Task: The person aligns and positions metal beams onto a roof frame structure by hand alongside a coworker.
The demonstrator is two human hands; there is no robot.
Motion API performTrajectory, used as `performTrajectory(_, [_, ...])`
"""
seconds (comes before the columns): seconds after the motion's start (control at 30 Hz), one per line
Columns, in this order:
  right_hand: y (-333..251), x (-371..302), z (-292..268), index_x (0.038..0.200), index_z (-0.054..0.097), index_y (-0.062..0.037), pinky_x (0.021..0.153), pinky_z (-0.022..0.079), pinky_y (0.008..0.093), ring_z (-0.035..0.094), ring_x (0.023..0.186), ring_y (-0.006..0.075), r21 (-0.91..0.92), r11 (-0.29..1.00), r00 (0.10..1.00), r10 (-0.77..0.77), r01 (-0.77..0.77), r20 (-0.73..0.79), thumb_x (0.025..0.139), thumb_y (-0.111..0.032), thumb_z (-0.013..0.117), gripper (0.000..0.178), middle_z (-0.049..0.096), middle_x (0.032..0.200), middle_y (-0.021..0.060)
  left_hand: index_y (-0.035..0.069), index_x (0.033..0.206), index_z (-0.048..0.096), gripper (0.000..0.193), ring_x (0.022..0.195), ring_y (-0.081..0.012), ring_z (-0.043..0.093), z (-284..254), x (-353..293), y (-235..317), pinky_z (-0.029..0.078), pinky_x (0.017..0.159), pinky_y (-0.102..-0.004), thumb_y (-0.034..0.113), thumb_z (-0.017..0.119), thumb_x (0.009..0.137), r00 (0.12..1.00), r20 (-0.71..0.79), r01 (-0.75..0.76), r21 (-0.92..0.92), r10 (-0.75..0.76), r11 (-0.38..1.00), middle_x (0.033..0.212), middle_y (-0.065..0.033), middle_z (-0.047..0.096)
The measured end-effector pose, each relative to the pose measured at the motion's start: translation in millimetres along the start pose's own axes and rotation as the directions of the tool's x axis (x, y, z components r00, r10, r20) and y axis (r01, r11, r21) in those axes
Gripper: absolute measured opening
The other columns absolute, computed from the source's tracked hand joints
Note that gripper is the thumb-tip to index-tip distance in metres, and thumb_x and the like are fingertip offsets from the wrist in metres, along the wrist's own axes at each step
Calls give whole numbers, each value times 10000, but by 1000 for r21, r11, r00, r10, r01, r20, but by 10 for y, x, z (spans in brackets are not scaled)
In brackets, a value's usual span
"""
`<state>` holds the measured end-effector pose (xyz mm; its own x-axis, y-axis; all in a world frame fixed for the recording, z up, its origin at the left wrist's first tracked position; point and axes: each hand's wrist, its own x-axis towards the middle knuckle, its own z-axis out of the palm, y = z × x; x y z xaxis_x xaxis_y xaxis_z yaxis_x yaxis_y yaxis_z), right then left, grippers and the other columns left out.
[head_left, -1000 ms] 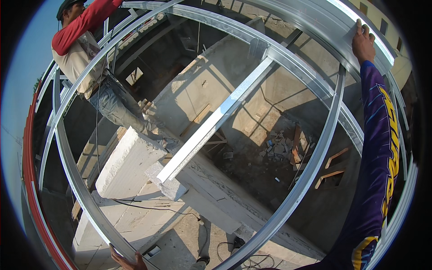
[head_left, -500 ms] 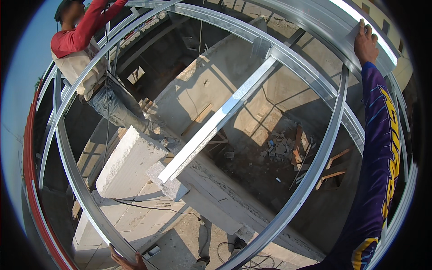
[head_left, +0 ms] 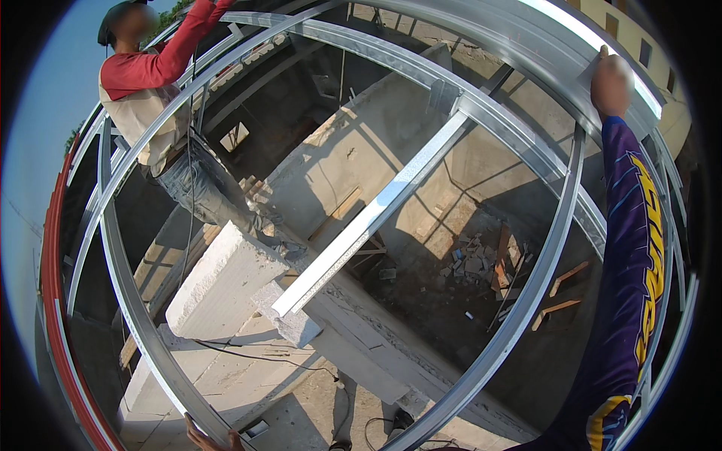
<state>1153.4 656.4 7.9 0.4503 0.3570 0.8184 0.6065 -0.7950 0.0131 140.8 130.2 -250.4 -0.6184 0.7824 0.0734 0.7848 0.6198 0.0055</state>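
Observation:
At the upper right, my right hand (head_left: 611, 84) lies against the edge of a wide grey sheet-metal profile (head_left: 519, 41); most of its fingers are blurred, and one shows at the bright rim. Low at the left, my left hand (head_left: 209, 437) is wrapped round a galvanized steel beam (head_left: 135, 301), thumb on one side and fingers on the other, partly cut off by the lower edge. Between the curved-looking beams, a shiny steel crosspiece (head_left: 376, 207) slopes down from a bracketed joint (head_left: 445, 96) to a light block (head_left: 289, 316).
A co-worker (head_left: 147, 83) in red sleeves stands at the upper left with raised arms. Below lie pale block walls (head_left: 226, 278), a dangling black cable (head_left: 263, 352) and a drop to a floor with rubble (head_left: 470, 259) and planks (head_left: 560, 308). Red roofing (head_left: 53, 278) edges the left.
The view has shifted slightly, so the frame and co-worker appear a little lower and further right. My right hand's fingers have changed position on the metal rim; my left hand keeps its hold.

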Motion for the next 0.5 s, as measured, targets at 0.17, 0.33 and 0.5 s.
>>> performTrajectory(0.17, [79, 9, 120, 1515, 238, -292, 920, 504, 588, 399, 1325, 390, 126, 992, 999, -5, 11, -48, 937, -82, 417, 641, 346, 1503, 53, -28, 1496, 228, 647, 1263, -339, 477, 299, 193, -661, 202, 1163, -520, 242, 496, 972, 555, -126, -417, 813, 822, 406, 1311, -285, 502])
performTrajectory(0.33, [145, -79, 237, 1453, 351, -296, 972, 483, 581, 392, 1326, 435, 176, 958, 915, -148, 226, -374, 910, -25, 407, 610, 431, 1450, 82, -50, 1488, 218, 661, 1245, -365, 485, 362, 199, -830, 207, 1095, -695, 193, 509, 947, 822, 537, -555, 685, 188, 472, 1389, -206, 483])
performTrajectory(0.5, [171, -294, 261, 1440, 383, -200, 1113, 343, 507, 281, 1396, 449, 196, 950, 953, -195, 242, -234, 917, -240, 607, 570, 343, 1531, 91, -69, 1487, 185, 737, 1237, -393, 493, 267, 125, -1130, 258, 1109, -621, 317, 523, 958, 932, 243, -357, 488, 268, 797, 1364, -230, 505])
